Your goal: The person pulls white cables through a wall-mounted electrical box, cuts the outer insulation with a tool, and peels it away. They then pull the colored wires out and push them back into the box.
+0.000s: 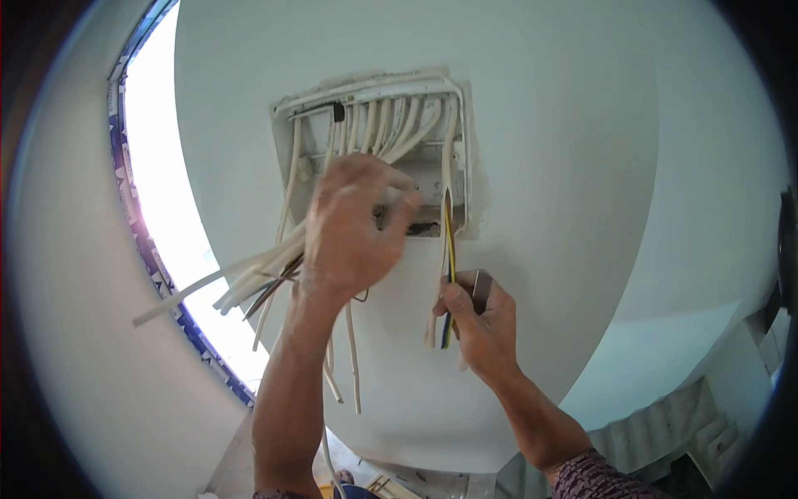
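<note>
Right hand [486,328]: fingers grasping exposed wires [450,241], hanging at right of wall box [467,166] | Left hand [353,237]: blurring near cables [264,268], grip indeterminable | Handling: gentle, straight tension should be sparing insulation.

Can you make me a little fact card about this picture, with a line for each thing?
Place: smooth pale wall
In the wall: white rectangular recessed box
From the box: many long, off-white round cables
Left hand: blurry, in front of the box; grip unclear
Right hand: pinching thin yellow-green striped wire and dark wires beside it
Left side: bright opening edged with blue-and-white printed strip
</note>
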{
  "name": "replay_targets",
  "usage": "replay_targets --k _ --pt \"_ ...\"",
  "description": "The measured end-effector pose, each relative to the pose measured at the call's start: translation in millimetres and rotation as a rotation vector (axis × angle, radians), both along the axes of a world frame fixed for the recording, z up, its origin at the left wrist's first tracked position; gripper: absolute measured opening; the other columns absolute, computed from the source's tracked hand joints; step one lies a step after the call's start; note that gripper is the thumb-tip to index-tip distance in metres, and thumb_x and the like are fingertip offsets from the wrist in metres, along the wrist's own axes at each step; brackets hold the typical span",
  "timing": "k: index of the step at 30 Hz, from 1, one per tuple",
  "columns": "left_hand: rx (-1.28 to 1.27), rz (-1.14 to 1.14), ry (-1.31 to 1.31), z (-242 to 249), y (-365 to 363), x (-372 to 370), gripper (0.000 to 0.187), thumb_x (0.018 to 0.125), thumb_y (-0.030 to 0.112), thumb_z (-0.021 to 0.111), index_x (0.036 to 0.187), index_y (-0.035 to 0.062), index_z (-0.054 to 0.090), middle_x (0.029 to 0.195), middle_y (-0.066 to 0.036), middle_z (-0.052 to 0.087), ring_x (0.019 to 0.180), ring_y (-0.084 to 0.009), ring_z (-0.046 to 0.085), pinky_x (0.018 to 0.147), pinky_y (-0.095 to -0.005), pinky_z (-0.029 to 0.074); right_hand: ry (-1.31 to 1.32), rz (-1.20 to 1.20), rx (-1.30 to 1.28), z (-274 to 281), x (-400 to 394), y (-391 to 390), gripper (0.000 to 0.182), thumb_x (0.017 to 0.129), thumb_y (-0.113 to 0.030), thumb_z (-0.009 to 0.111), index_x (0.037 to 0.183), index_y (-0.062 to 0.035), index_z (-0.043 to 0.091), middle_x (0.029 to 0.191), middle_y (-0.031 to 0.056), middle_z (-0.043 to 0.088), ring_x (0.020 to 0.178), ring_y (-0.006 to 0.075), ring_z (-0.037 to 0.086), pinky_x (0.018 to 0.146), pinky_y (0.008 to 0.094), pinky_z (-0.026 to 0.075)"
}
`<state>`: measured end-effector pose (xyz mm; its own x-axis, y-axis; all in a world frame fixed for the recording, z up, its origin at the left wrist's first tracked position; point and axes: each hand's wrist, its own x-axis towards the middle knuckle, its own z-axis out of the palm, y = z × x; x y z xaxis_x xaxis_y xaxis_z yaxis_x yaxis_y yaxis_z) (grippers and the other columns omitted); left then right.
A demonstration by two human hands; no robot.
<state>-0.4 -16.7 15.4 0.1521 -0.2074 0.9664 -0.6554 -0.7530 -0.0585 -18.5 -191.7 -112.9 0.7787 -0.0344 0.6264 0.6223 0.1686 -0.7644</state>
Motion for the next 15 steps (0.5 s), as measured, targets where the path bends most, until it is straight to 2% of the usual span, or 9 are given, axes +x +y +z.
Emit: replay_targets --k 3,6,7,9,10,12,15 --pt "0.143 0.042 0.194 5 -14 -12 0.029 0.092 0.032 0.077 0.096 0.0039 0.078 0.098 -0.016 0.075 0.123 -0.0352 0.058 0.102 -0.0497 0.047 0.045 0.066 -0.002 1 -16 5 0.048 0.102 -0.039 0.070 0.119 0.0062 0.063 0.094 0.0078 0.074 0.068 0.0082 0.057 0.063 0.0251 0.046" --pt "0.191 0.101 0.260 6 -10 -9 0.035 0.090 0.038 0.078 0.097 0.0033 0.079 0.105 -0.014 0.075 0.131 -0.0351 0.052 0.109 -0.0521 0.041 0.056 0.158 0.003 8 -22 13 0.045 0.103 -0.035 0.068 0.121 0.0058 0.062 0.094 0.0077 0.074 0.066 0.0066 0.053 0.059 0.0241 0.044" --pt "0.192 0.099 0.254 2 -8 -8 0.035 0.090 0.038 0.078 0.097 0.0033 0.079 0.105 -0.014 0.075 0.131 -0.0351 0.052 0.109 -0.0521 0.041 0.049 0.156 0.004 7 -22 15 0.045 0.103 -0.035 0.068 0.121 0.0058 0.062 0.094 0.0077 0.074 0.066 0.0066 0.053 0.059 0.0241 0.044" --pt "0.271 0.136 0.286 -7 -5 -8 0.032 0.089 0.036 0.078 0.093 0.0038 0.078 0.112 -0.012 0.073 0.140 -0.0336 0.045 0.116 -0.0530 0.032 0.049 0.208 -0.030 6 -22 17 0.043 0.105 -0.029 0.066 0.129 0.0054 0.060 0.098 0.0078 0.074 0.064 0.0049 0.051 0.056 0.0238 0.042" --pt "0.272 0.133 0.276 -6 -2 -6 0.032 0.089 0.036 0.078 0.093 0.0038 0.078 0.112 -0.012 0.073 0.140 -0.0336 0.045 0.116 -0.0530 0.032 0.041 0.203 -0.029 7 -20 19 0.043 0.105 -0.029 0.066 0.129 0.0054 0.060 0.098 0.0078 0.074 0.064 0.0049 0.051 0.056 0.0238 0.042" --pt "0.235 0.112 0.397 -5 0 -6 0.026 0.089 0.030 0.076 0.090 0.0041 0.077 0.116 -0.012 0.071 0.145 -0.0330 0.040 0.120 -0.0519 0.026 0.034 0.256 -0.124 8 -23 19 0.049 0.105 -0.026 0.064 0.138 0.0078 0.054 0.107 0.0135 0.072 0.056 0.0055 0.049 0.049 0.0228 0.042" --pt "0.209 0.168 0.344 -10 0 -1 0.021 0.088 0.025 0.073 0.091 0.0040 0.076 0.115 -0.012 0.071 0.145 -0.0335 0.039 0.120 -0.0523 0.026 0.080 0.178 -0.166 11 -37 14 0.055 0.104 -0.026 0.065 0.144 0.0085 0.049 0.110 0.0140 0.071 0.057 0.0063 0.050 0.050 0.0229 0.043"
